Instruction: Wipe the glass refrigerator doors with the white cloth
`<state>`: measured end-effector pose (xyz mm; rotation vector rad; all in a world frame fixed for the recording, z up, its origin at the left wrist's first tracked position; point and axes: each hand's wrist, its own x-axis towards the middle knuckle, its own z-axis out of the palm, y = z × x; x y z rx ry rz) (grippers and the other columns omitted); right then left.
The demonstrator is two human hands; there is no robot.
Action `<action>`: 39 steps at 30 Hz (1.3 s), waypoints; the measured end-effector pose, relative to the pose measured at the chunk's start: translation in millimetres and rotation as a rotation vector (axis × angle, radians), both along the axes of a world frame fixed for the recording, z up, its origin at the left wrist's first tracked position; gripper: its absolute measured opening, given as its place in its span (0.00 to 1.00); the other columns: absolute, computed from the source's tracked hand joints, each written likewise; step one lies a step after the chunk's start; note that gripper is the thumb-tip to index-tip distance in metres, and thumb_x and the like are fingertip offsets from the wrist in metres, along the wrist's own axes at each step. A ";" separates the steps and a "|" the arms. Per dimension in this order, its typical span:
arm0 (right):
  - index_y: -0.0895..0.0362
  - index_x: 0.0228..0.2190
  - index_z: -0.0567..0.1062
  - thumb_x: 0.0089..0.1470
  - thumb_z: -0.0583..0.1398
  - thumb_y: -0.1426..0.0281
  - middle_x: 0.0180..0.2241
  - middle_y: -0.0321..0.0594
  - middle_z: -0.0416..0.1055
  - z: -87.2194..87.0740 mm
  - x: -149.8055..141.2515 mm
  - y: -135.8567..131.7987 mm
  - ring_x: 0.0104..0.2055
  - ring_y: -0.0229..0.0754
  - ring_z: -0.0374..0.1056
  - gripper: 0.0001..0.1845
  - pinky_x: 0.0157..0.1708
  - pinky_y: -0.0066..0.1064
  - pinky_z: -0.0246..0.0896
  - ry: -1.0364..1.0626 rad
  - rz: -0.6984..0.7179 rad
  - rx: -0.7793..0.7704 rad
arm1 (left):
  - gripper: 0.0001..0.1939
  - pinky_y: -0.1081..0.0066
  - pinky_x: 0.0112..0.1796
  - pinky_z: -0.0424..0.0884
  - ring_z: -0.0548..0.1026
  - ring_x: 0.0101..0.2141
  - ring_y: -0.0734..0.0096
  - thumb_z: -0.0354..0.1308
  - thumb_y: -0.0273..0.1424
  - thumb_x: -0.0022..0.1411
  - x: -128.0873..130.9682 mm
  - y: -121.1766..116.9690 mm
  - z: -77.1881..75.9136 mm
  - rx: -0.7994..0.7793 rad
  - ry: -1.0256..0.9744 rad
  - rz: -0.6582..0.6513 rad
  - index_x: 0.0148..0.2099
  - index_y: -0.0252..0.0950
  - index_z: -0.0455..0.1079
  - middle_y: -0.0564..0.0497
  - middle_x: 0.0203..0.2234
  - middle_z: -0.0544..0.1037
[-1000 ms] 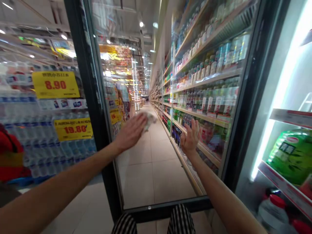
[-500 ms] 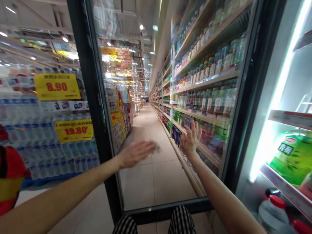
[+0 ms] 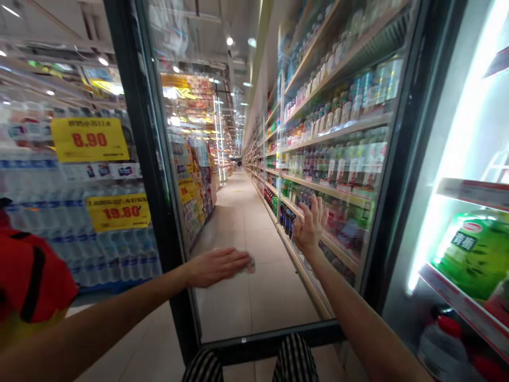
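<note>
Holding a pale cloth (image 3: 251, 263) under outstretched fingers, the left hand (image 3: 217, 267) is placed just below the frame's centre, over the glass door (image 3: 254, 223). The right hand (image 3: 311, 227) is raised right of centre, its fingers loosely parted and bent; whether the glass is touched by it cannot be told.

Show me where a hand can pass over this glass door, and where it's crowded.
Bare glass lies between the left hand and the right hand, and below the left hand down to the black bottom frame. Crowded: the shelf at right, holding a green jug, and stacked bottles at left.
</note>
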<state>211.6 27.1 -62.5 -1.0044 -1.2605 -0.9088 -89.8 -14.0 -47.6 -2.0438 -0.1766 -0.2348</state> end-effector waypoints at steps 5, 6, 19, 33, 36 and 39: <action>0.55 0.47 0.65 0.54 0.49 0.70 0.59 0.48 0.55 -0.2 -0.3 0.3 0.64 0.47 0.44 0.18 0.58 0.51 0.41 0.001 -0.006 0.002 | 0.21 0.62 0.62 0.42 0.46 0.62 0.72 0.44 0.29 0.65 -7.6 3.7 42.8 0.059 -0.340 0.068 0.60 0.39 0.55 0.52 0.59 0.59; 0.56 0.47 0.65 0.54 0.49 0.70 0.59 0.48 0.55 -0.4 -0.4 0.7 0.64 0.47 0.43 0.18 0.58 0.51 0.40 0.003 -0.002 0.000 | 0.23 0.60 0.62 0.43 0.45 0.62 0.70 0.44 0.28 0.64 -9.4 5.5 59.7 0.125 -0.552 0.111 0.61 0.36 0.53 0.48 0.59 0.58; 0.55 0.48 0.65 0.53 0.49 0.71 0.58 0.49 0.56 0.6 -0.9 -0.9 0.64 0.47 0.43 0.19 0.58 0.51 0.40 0.011 0.006 -0.005 | 0.21 0.64 0.62 0.39 0.42 0.63 0.71 0.45 0.30 0.64 5.1 3.7 26.4 0.067 -0.328 0.088 0.59 0.35 0.56 0.50 0.60 0.56; 0.55 0.47 0.65 0.55 0.49 0.70 0.59 0.49 0.55 -1.5 1.1 1.4 0.64 0.47 0.43 0.18 0.59 0.52 0.36 0.008 0.027 -0.006 | 0.24 0.59 0.61 0.44 0.42 0.63 0.68 0.43 0.27 0.64 39.4 12.3 62.9 0.092 -0.504 0.095 0.62 0.35 0.50 0.46 0.61 0.55; 0.56 0.47 0.65 0.55 0.48 0.70 0.58 0.50 0.56 -1.1 0.6 1.2 0.64 0.47 0.43 0.18 0.59 0.53 0.36 0.006 0.032 0.004 | 0.25 0.57 0.60 0.45 0.42 0.63 0.63 0.45 0.28 0.63 47.7 14.6 85.0 0.142 -0.739 0.127 0.62 0.33 0.48 0.41 0.61 0.53; 0.55 0.47 0.65 0.54 0.48 0.71 0.58 0.49 0.56 -0.8 0.5 0.9 0.64 0.47 0.43 0.18 0.59 0.54 0.35 0.011 0.039 0.011 | 0.23 0.62 0.61 0.44 0.43 0.62 0.69 0.44 0.28 0.64 55.2 11.4 49.3 0.064 -0.345 0.048 0.61 0.34 0.51 0.47 0.60 0.57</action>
